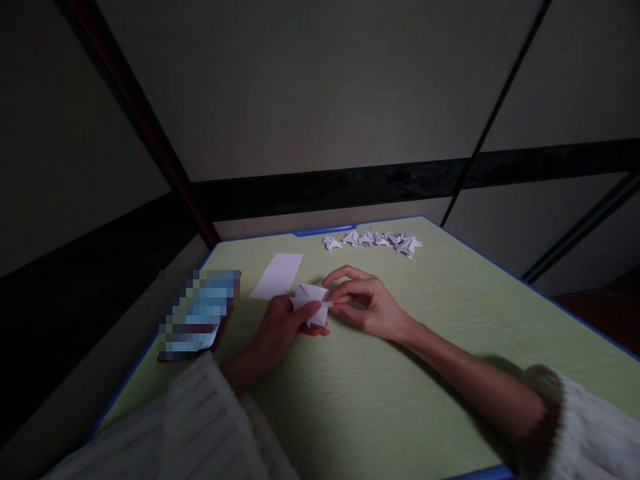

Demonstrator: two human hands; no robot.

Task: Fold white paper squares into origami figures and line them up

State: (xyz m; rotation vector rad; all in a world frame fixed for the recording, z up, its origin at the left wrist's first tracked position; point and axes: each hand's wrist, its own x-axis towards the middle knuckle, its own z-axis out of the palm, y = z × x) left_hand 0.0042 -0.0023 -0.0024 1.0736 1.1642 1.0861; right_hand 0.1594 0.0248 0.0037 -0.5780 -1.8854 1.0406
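A partly folded piece of white paper (311,301) is held just above the light green table (390,400), near its middle. My left hand (286,328) grips the paper from the left, thumb on top. My right hand (364,301) pinches its right corner with thumb and fingertips, the index finger arched above. Both wrists come out of white knitted sleeves.
A flat white sheet (278,275) lies just behind my hands. A row of several small folded paper figures (376,241) sits along the far edge. A blurred-out flat object (199,313) rests at the table's left edge. Dark walls surround the blue-rimmed table.
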